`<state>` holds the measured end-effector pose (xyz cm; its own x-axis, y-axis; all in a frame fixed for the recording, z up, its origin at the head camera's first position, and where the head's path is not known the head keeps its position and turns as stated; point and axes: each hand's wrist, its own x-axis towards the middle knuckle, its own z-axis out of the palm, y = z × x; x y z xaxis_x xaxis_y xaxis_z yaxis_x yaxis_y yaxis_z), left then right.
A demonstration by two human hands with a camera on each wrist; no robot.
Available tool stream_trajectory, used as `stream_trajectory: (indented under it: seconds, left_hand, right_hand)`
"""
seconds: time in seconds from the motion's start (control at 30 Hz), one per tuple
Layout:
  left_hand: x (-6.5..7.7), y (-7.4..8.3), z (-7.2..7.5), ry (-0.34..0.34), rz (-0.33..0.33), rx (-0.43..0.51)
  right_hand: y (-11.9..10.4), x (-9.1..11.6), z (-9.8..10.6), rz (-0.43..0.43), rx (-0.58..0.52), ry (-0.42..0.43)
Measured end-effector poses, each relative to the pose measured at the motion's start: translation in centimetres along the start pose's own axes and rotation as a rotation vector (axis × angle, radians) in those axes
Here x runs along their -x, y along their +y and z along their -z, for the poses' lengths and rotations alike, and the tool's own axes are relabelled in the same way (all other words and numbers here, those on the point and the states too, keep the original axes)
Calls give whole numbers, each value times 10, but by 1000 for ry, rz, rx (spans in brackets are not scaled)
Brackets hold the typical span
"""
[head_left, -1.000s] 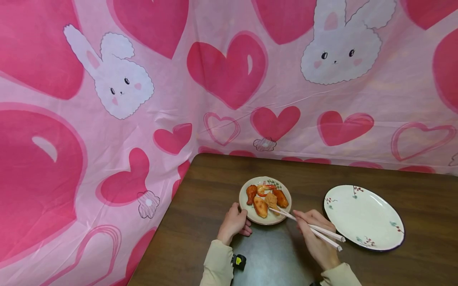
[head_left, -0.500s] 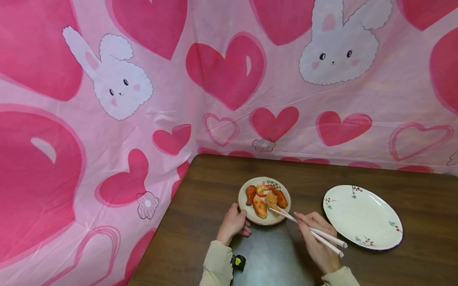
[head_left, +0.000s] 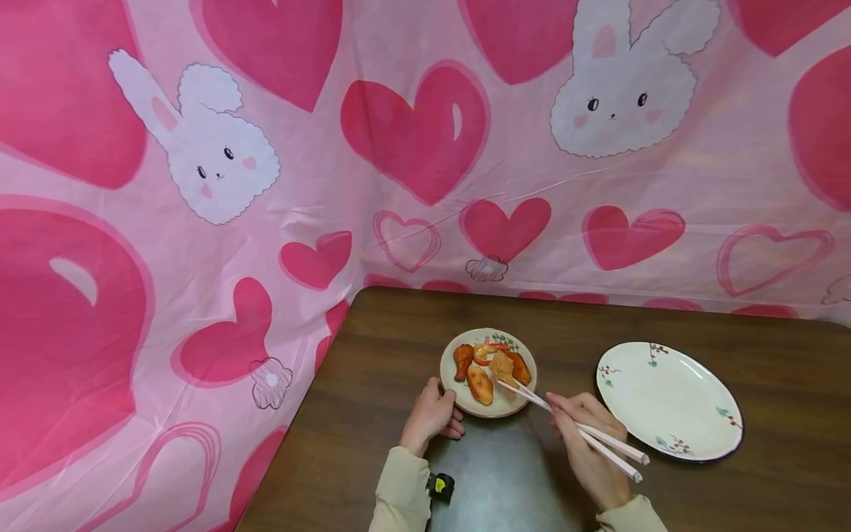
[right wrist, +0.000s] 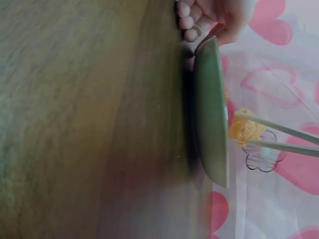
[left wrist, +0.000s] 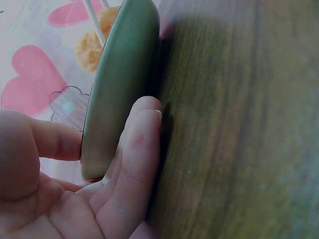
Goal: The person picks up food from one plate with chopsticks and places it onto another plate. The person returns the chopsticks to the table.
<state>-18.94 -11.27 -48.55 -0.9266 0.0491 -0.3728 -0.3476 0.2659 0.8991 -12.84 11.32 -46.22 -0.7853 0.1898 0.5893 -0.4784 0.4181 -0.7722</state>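
In the head view, my left hand holds the near-left edge of a small round plate, thumb at the rim and fingers against its outer side. My right hand grips a pair of pale chopsticks. Their tips flank a lumpy golden fried piece, which shows above the plate's rim in the right wrist view. Also on the plate are a drumstick, a shrimp, a browned oval piece and a darker browned piece, partly hidden.
A large oval white plate with berry-sprig patterns and nothing on it stands right of my right hand. Brown wooden table lies beneath. Pink heart-print cloth borders the table at the back and left.
The fried piece has shifted slightly up and back with the chopstick tips, baring more of the plate below it. The left hand stays at the rim. The view has drifted slightly.
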Motion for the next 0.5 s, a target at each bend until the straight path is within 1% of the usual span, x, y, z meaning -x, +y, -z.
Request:
stream_trajectory:
  seconds: [0.07,0.27,0.5]
  left_hand:
    - [0,0,0,-2,-6,-1]
    - [0,0,1,-7,-20,-4]
    - [-1,-1,0,-12,-21,-3]
  right_hand:
    - [-3,-1,2,-10,-11,10]
    - [-8,-4,9,-85,-24,27]
    - [-13,-7,21,-109,-24,71]
